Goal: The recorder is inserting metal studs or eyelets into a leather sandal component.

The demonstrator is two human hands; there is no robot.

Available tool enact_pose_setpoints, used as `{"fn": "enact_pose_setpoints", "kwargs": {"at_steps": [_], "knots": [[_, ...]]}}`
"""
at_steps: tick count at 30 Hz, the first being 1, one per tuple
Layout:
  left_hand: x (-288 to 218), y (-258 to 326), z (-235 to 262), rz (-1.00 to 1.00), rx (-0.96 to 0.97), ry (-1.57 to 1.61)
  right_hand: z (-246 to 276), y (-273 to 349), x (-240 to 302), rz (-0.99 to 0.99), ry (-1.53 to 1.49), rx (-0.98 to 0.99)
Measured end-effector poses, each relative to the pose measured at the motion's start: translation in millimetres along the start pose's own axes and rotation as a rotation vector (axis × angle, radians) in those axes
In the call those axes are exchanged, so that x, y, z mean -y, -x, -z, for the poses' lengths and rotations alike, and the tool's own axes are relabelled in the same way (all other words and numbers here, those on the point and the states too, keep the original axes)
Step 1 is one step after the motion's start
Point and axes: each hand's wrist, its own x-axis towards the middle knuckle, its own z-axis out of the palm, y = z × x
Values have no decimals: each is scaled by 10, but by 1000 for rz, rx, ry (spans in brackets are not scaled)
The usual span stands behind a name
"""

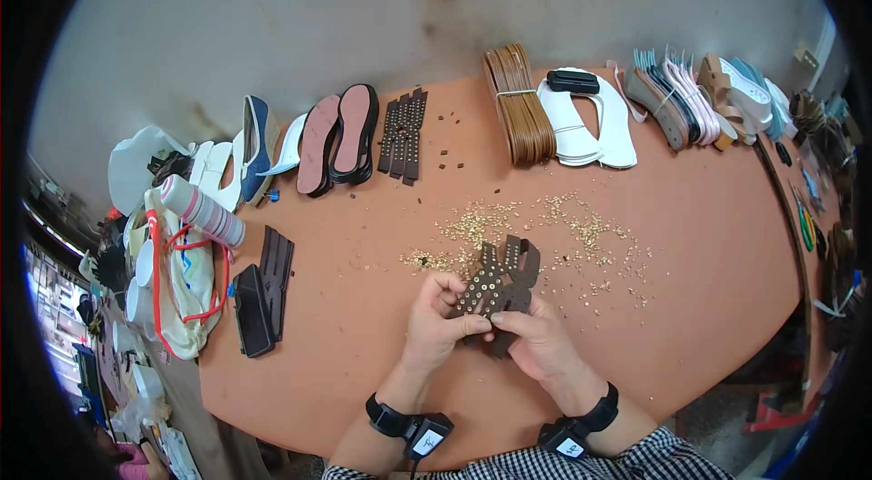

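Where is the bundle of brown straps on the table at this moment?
In the head view, the bundle of brown straps lies at the table's far edge, right of centre, just left of the white sole pieces.

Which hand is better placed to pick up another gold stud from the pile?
Probably the right hand: only its fingertips pinch the studded brown strap piece, while the left hand wraps it. The gold studs spread mostly rightward.

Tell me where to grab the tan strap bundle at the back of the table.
Grip the tan strap bundle at its banded middle, hand coming from above and fingers closing across its width. It lies flat on the table, and the band keeps the straps together there; the loose ends could fan apart.
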Motion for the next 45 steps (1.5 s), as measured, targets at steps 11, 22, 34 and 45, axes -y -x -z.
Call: {"fn": "enact_pose_setpoints", "kwargs": {"at_steps": [11, 22, 34, 45], "knots": [[13, -29, -33, -608, -28, -796, 18, -28, 4, -23, -89, -39], [-67, -41, -94, -808, -54, -1182, -32, -4, -39, 74, -19, -109], [16, -18, -77, -685, -4, -1036, -78, 47, -14, 80, -71, -202], [54, 35, -91, -490, -68, -637, -83, 76, -23, 110, -59, -118]]}}
